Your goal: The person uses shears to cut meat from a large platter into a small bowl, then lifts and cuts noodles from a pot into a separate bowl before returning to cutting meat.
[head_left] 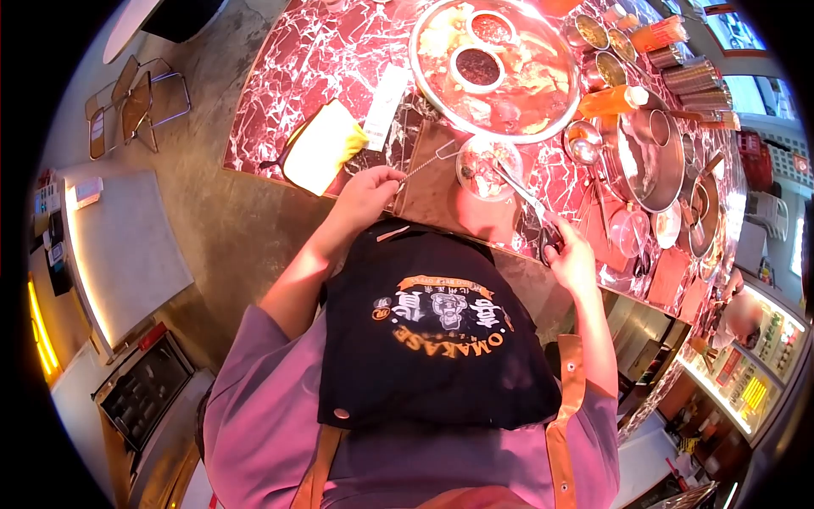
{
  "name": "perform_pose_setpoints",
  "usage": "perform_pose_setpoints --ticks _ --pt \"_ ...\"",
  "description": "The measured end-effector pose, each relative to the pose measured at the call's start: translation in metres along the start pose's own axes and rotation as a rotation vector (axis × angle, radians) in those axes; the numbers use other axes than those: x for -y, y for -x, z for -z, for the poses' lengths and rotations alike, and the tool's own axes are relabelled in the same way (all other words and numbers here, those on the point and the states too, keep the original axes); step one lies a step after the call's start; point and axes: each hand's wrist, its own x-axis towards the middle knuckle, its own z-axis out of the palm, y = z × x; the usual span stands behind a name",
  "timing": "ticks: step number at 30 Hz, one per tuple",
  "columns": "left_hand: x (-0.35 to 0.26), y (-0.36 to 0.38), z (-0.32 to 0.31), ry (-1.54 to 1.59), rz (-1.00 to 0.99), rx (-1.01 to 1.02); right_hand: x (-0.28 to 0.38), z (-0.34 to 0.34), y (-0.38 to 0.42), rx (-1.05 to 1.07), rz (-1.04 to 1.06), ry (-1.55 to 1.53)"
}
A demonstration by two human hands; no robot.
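Note:
My left hand (370,193) is closed on a thin metal utensil with a twisted handle (419,172); its wire tip reaches the left rim of a clear round bowl (465,185). Pieces of food (487,163) lie in that bowl. Scissors (532,202) are in my right hand (573,259), fingers round the dark handles, blades pointing into the bowl from the right. Under and left of the bowl spreads a brown mat (421,197). Just beyond it stands a large round metal tray (431,96) of food, with two small bowls of sauce inside, one dark (477,68) and one red (492,29).
A yellow cloth (326,144) and a white packet (387,106) lie to the left. On the right are a metal pot (678,174), an orange-filled bottle (612,100), a ladle (583,142) and bundled skewers (695,85). Another person (736,318) is at the far right.

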Motion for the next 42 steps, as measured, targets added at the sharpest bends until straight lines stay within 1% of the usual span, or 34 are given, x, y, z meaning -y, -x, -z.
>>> perform_pose_setpoints --ticks 2,3,4,6,7,11,14,16,18,20,22,24,25,26,28,30,32,33,34,36,37,38,39,40,42 --pt "0.004 -0.004 -0.002 0.044 0.007 -0.007 -0.007 -0.017 0.002 -0.072 -0.030 -0.089" --pt "0.006 -0.005 -0.003 0.086 0.014 -0.016 -0.008 -0.022 0.003 -0.077 -0.077 -0.106" --pt "0.010 -0.008 -0.004 0.084 0.014 -0.012 -0.009 -0.022 0.006 -0.079 -0.080 -0.107" --pt "0.017 -0.014 -0.006 0.137 0.004 -0.021 -0.004 -0.020 0.012 0.048 -0.083 -0.093" --pt "0.020 -0.016 -0.006 0.133 0.003 -0.015 -0.005 -0.021 0.016 0.040 -0.051 -0.141" --pt "0.028 -0.025 -0.007 0.214 -0.017 -0.025 0.002 -0.013 0.021 0.049 -0.094 -0.178" --pt "0.030 -0.031 -0.009 0.232 -0.011 -0.052 -0.007 -0.017 0.015 -0.014 -0.059 -0.181" --pt "0.030 -0.035 -0.012 0.239 -0.012 -0.067 -0.006 -0.019 0.010 -0.063 -0.049 -0.162" --pt "0.030 -0.037 -0.015 0.255 0.003 -0.086 0.005 -0.016 0.010 -0.063 -0.024 -0.109" --pt "0.030 -0.039 -0.018 0.234 0.005 -0.095 0.009 -0.016 0.010 -0.032 0.027 0.117" --pt "0.034 -0.040 -0.019 0.240 -0.007 -0.103 0.001 -0.012 0.012 -0.031 0.003 0.100" --pt "0.042 -0.042 -0.016 0.233 -0.005 -0.105 0.003 0.002 0.014 0.029 -0.057 0.105" --pt "0.047 -0.043 -0.015 0.224 -0.002 -0.100 0.010 0.014 0.014 0.085 -0.129 0.105" --pt "0.050 -0.044 -0.016 0.226 -0.008 -0.097 0.012 0.015 0.010 0.077 -0.130 0.107" --pt "0.055 -0.046 -0.019 0.114 -0.039 -0.145 0.017 0.018 -0.002 -0.004 -0.078 0.042" --pt "0.047 -0.044 -0.023 0.120 -0.033 -0.137 0.014 0.014 -0.018 -0.044 -0.044 0.050" --pt "0.044 -0.044 -0.024 0.086 -0.046 -0.137 0.009 0.014 -0.033 0.013 -0.087 0.135" --pt "0.042 -0.043 -0.024 0.108 -0.062 -0.143 0.007 0.020 -0.033 -0.001 -0.059 0.133" --pt "0.041 -0.043 -0.024 0.133 -0.074 -0.160 0.004 0.029 -0.029 0.018 -0.103 0.103" --pt "0.051 -0.046 -0.016 0.126 -0.046 -0.178 -0.012 0.046 -0.026 0.038 -0.062 -0.090" --pt "0.052 -0.050 -0.013 0.122 -0.049 -0.180 -0.025 0.059 -0.040 0.103 -0.118 -0.375" --pt "0.051 -0.047 -0.012 0.208 0.007 -0.188 -0.018 0.069 -0.051 0.115 -0.187 -0.431" --pt "0.050 -0.047 -0.011 0.292 0.063 -0.195 -0.024 0.067 -0.069 -0.015 -0.071 -0.316" --pt "0.049 -0.048 -0.012 0.284 0.064 -0.195 -0.033 0.062 -0.089 -0.143 0.043 -0.200" --pt "0.049 -0.055 -0.013 0.196 0.036 -0.190 -0.039 0.055 -0.138 -0.217 0.013 -0.055"
